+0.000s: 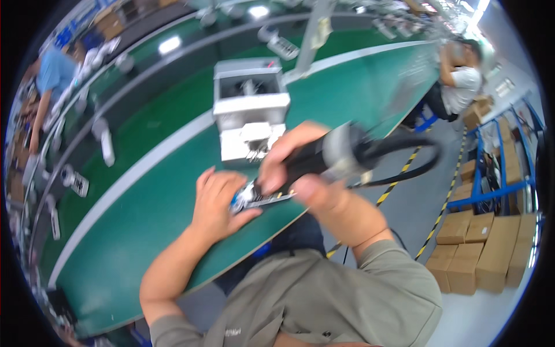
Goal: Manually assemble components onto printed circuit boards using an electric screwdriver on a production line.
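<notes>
My right hand (321,194) is wrapped round a black, grey-ended electric screwdriver (341,144), its thick black cable looping off to the right. The tool slants down to the left, blurred by motion, and its tip is hidden by my fingers. On the green bench, my left hand (217,202) grips the left end of a small silver-and-blue assembly (248,198) with a flat, thin edge. The thumb lies along its near side. The screwdriver's front end is at the assembly; whether it touches cannot be made out. Just beyond stands a white box-shaped device (251,101) with an open top compartment.
A curved conveyor (156,115) runs behind the green bench (139,214), carrying white handheld parts (104,141). A grey post (315,43) rises at the far edge. One person (462,81) sits far right, another (55,72) far left. Cardboard boxes (491,248) and blue racks (500,194) stand right.
</notes>
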Tool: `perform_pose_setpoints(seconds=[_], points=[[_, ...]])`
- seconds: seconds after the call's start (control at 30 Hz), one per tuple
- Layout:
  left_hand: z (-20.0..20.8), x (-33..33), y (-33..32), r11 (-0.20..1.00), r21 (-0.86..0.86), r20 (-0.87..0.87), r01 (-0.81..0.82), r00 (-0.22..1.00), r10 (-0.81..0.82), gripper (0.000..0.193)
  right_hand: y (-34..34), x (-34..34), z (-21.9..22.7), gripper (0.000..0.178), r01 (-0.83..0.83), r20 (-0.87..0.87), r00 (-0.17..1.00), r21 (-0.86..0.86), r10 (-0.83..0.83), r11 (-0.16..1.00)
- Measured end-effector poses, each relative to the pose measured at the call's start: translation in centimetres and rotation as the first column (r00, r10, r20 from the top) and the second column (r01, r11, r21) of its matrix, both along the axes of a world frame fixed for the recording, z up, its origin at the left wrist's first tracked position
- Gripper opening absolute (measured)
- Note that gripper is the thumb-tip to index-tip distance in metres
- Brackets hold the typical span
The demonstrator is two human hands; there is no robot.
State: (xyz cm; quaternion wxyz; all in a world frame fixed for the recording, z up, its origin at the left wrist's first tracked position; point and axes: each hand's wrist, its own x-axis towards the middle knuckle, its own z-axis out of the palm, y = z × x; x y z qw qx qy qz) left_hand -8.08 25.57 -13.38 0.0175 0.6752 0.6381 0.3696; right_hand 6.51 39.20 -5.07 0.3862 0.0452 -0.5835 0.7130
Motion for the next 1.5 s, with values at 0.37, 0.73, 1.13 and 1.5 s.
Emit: perform_pose_setpoints(seconds=[0.37, 0.73, 1.13, 1.5], points=[[-1.6, -2.6, 1.2, 0.999, -0.035, -0.122, 0.003, 0.992, -0.007, 0.048, 7.2, 2.7, -1.5, 0.052, -0.109, 0.051, 0.994, 0.239, 0.1, 0.965], [-2.2, -1.4, 2.8, 1.0, -0.029, -0.141, 0.004, 0.99, -0.008, 0.047, 8.4, 4.5, -2.7, 0.053, -0.155, 0.043, 0.988, 0.237, 0.149, 0.959], [-2.4, -0.2, 5.4, 0.999, -0.047, -0.11, 0.012, 0.994, -0.018, 0.046, 9.7, 5.7, -3.3, 0.048, -0.127, 0.071, 0.991, 0.185, 0.115, 0.975], [-4.3, 0.0, 8.2, 0.994, 0.103, -0.005, -0.048, 0.999, 0.049, 0.035, 11.7, 7.8, -3.6, 0.037, -0.084, 0.157, 0.984, -0.037, 0.089, 0.996]])
